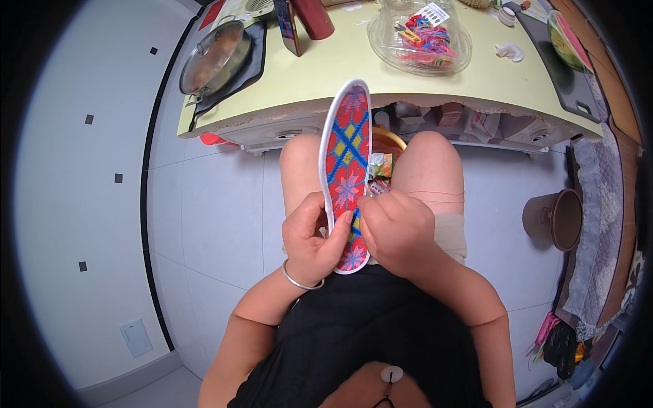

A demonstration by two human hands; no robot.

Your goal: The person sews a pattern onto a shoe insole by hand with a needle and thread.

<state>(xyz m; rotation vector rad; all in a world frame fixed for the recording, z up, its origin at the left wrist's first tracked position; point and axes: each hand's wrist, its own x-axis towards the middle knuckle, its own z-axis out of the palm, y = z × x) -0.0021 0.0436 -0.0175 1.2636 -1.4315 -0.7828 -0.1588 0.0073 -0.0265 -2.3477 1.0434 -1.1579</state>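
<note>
A long shoe insole in red, blue and yellow patterned stitching with a white rim (347,153) stands between two bare hands above the lap.
The left hand (311,238) is closed on its left edge, thumb across the face; the right hand (398,224) is curled, fingertips at the right edge, what they pinch hidden. Thin red thread (437,192) crosses the right thigh. Beyond, a clear plastic box (381,46) of multicoloured thread skeins (435,44) sits on a pale-yellow table (347,64).

1 pan (216,58), 1 bin (543,219), perhaps watermelon (571,42)
</note>
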